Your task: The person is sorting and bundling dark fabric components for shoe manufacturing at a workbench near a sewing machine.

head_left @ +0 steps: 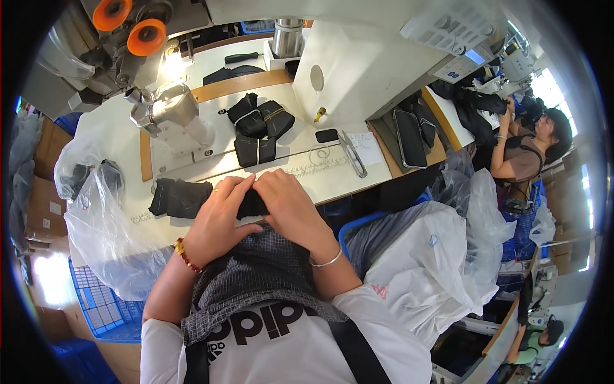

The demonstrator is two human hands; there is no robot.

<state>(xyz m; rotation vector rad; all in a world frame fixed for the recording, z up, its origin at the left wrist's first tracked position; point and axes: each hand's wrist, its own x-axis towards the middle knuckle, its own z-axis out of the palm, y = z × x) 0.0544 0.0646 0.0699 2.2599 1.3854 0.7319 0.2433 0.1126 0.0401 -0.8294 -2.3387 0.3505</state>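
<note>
My left hand (220, 214) and my right hand (288, 203) meet at the front edge of the white sewing table. Between them is a black fabric piece (253, 203), and the fingers of both hands close over it, thumbs toward me. Much of the piece is hidden by the hands. Beside my left hand lies a flat stack of black fabric pieces (182, 198). Just beyond my fingers, tied bundles of black fabric (261, 121) rest on the table. A grey checked apron (256, 262) covers my lap.
A sewing machine's metal post (173, 118) stands at left. Thread snips (353, 155), a small black case (326, 136) and a phone (409, 137) lie at right. Plastic bags (109, 237) hang left over a blue basket (105, 301). A white sack (422, 262) is at right. Co-workers sit far right.
</note>
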